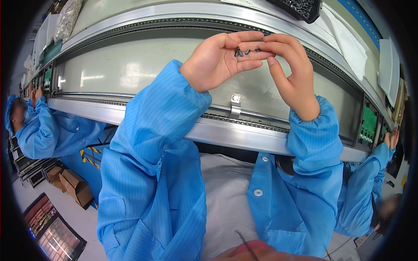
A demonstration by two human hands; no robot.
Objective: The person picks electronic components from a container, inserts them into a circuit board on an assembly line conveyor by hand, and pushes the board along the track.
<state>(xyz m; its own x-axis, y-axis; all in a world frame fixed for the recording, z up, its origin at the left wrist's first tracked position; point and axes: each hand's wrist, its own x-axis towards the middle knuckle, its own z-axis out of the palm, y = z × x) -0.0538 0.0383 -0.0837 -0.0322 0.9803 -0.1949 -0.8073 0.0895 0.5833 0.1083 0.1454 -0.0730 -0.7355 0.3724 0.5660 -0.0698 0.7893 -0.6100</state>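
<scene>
My left hand is turned palm up with its fingers stretched to the right. It carries several small dark cylindrical parts, some bunched at the base of the fingers. One more dark part lies apart on the fingers, and another is close to the right fingertips. My right hand curves over the ends of the left fingers. Its thumb stands away from its other fingers, and I see nothing gripped between them. Both hands are above the conveyor line.
A black tray of small dark parts stands beyond the far rail. A metal bracket sits on the near rod. Green circuit boards are on the line at right and far left. Co-workers in blue sit on both sides.
</scene>
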